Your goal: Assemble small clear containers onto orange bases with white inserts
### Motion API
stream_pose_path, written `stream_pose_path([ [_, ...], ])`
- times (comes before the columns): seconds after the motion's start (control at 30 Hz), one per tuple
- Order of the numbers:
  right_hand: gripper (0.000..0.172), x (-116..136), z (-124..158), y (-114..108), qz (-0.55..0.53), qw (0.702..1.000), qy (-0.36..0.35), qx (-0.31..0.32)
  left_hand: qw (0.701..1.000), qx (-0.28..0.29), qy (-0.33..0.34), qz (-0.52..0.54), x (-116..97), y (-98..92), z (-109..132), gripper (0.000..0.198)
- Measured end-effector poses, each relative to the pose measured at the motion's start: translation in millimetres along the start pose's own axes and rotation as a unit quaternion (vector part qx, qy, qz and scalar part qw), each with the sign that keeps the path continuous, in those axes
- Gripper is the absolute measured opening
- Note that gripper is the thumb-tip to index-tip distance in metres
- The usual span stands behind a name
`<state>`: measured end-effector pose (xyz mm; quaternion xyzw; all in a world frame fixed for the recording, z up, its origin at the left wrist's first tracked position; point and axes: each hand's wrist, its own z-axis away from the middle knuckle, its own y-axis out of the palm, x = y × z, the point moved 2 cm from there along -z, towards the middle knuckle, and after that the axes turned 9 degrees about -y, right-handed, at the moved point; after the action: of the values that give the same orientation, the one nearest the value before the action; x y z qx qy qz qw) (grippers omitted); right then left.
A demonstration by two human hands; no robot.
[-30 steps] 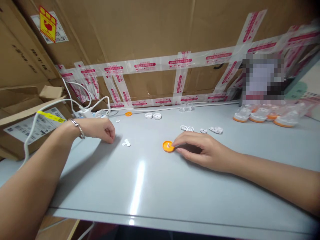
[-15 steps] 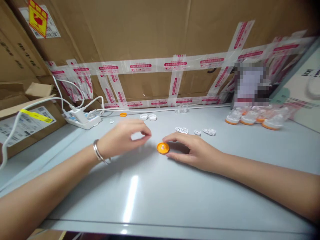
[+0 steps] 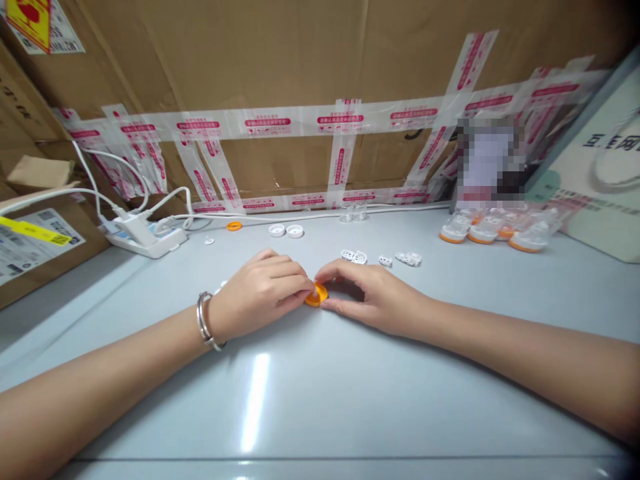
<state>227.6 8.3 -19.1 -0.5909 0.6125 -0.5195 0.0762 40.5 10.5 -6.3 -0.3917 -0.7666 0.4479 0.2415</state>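
Head view showed the orange disc [image 3: 318,302] on the surface [image 3: 360,393], round without a long axis, lying between the right hand [image 3: 383,293], which grasped its right rim, and the equally near left hand [image 3: 263,290], whose pinched fingertips overlapped its left side, anything they held hidden.

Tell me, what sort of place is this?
Probably a small hand-assembly workspace: on a grey table, the left hand and right hand meet at an orange disc, two white round parts lie farther back, and taped cardboard stands behind.
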Motion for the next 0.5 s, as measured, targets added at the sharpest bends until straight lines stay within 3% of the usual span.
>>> stream_pose_path([
  [0.27,0.02,1.1,0.2,-0.2,-0.001,1.0,-0.002,-0.001,1.0,0.001,0.023,-0.008,-0.2,-0.7,3.4,0.015],
  [0.5,0.021,0.6,-0.4,0.2,0.005,1.0,0.013,-0.002,0.996,0.049,-0.028,0.075,5.5,-6.9,9.1,0.02],
])
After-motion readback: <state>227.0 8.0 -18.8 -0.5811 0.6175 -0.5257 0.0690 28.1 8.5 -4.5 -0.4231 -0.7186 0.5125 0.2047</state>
